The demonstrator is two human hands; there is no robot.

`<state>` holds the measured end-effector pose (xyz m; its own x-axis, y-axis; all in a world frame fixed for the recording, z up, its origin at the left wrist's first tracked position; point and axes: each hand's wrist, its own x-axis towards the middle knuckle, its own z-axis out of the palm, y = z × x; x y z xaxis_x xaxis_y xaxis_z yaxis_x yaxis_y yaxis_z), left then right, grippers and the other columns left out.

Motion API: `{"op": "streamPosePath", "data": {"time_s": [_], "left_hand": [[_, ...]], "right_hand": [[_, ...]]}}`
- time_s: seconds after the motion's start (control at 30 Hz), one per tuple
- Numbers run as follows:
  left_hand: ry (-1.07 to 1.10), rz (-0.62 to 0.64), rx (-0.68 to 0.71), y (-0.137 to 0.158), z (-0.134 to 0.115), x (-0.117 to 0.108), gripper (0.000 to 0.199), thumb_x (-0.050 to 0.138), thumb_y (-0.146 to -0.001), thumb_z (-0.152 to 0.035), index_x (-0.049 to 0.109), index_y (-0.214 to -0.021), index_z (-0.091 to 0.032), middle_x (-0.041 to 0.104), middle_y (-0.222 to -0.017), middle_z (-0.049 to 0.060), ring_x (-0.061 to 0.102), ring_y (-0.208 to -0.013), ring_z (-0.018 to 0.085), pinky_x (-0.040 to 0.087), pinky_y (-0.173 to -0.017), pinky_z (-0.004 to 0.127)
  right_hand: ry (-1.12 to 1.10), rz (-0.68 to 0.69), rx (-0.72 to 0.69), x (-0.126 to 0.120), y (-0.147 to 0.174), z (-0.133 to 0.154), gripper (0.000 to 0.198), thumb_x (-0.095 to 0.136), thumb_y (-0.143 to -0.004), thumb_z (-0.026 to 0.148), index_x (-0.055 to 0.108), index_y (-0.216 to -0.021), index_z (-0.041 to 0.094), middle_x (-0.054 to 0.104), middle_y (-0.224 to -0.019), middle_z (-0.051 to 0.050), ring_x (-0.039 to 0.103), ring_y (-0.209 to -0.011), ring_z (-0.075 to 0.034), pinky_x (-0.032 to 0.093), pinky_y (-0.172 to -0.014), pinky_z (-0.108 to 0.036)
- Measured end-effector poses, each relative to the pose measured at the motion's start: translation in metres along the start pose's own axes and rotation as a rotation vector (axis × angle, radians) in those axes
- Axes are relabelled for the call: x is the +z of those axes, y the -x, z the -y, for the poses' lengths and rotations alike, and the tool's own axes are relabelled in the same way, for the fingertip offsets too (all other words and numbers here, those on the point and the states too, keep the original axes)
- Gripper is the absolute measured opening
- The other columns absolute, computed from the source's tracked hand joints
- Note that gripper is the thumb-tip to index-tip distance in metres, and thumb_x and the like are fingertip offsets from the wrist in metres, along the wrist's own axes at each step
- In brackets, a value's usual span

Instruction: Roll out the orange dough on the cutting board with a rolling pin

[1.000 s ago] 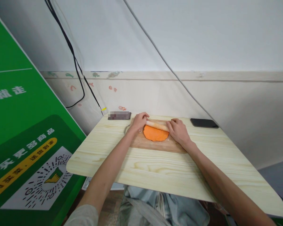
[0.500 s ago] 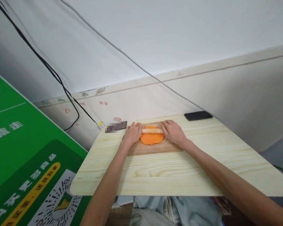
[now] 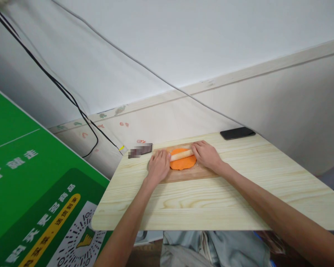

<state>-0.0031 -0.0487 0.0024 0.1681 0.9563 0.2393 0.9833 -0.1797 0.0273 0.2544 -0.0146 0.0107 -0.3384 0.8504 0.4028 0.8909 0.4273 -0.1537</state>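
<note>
A pale wooden rolling pin (image 3: pixel 182 155) lies across a flat, rounded sheet of orange dough (image 3: pixel 183 164). The sheet rests on a brown wooden board (image 3: pixel 183 177). My left hand (image 3: pixel 159 165) is closed over the pin's left end, and my right hand (image 3: pixel 207 155) over its right end; both ends are hidden beneath the fingers. The pin sits slightly tilted, its right end farther from me. Orange shows on both the near and far sides of it.
The board lies on a light wood-grain table (image 3: pixel 211 207) against the wall. A black phone (image 3: pixel 237 133) lies at the back right, and a dark, partly blurred flat object (image 3: pixel 140 150) at the back left. Black cables (image 3: pixel 69 94) hang left, above a green printed panel (image 3: pixel 55 163).
The pin has turned from nearly level to slanted, its left end coming nearer to me with my left hand. The whole view has shifted a little.
</note>
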Motion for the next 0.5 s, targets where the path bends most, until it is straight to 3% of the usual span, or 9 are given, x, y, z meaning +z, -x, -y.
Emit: {"op": "streamPosePath", "data": {"time_s": [0.1,0.27,0.4,0.5], "left_hand": [[0.03,0.06,-0.038,-0.029,0.004,-0.003,0.057,0.02,-0.119,-0.039,0.057,-0.158,-0.023,0.055,-0.169,0.016,0.048,-0.159,0.033,0.043,-0.126,0.056],[0.012,0.195,-0.101,-0.057,0.0,-0.011,0.054,0.022,-0.116,-0.031,0.065,-0.147,-0.021,0.072,-0.143,0.02,0.063,-0.141,0.036,0.051,-0.116,0.058],[0.063,0.166,-0.057,-0.043,0.003,-0.009,0.056,0.022,-0.117,-0.034,0.058,-0.157,-0.019,0.057,-0.164,0.022,0.05,-0.156,0.038,0.044,-0.123,0.062],[0.1,0.152,-0.017,-0.018,0.005,-0.007,0.058,0.019,-0.117,-0.034,0.056,-0.161,-0.025,0.044,-0.177,0.014,0.039,-0.165,0.035,0.036,-0.129,0.065]], "right_hand": [[0.002,-0.007,-0.001,0.001,-0.001,-0.001,0.046,0.037,-0.117,0.027,0.08,-0.118,0.012,0.082,-0.126,-0.014,0.069,-0.119,-0.029,0.049,-0.108,-0.038],[-0.004,-0.016,0.004,0.003,-0.002,-0.003,0.046,0.036,-0.116,0.026,0.08,-0.121,0.013,0.082,-0.126,-0.014,0.069,-0.119,-0.029,0.05,-0.107,-0.038],[-0.009,-0.023,-0.001,0.002,0.0,-0.002,0.046,0.036,-0.116,0.027,0.08,-0.117,0.015,0.082,-0.124,-0.014,0.069,-0.119,-0.028,0.05,-0.106,-0.037],[-0.009,-0.026,-0.009,-0.001,0.001,0.0,0.047,0.036,-0.116,0.028,0.08,-0.116,0.014,0.082,-0.121,-0.015,0.069,-0.118,-0.029,0.05,-0.107,-0.038]]}}
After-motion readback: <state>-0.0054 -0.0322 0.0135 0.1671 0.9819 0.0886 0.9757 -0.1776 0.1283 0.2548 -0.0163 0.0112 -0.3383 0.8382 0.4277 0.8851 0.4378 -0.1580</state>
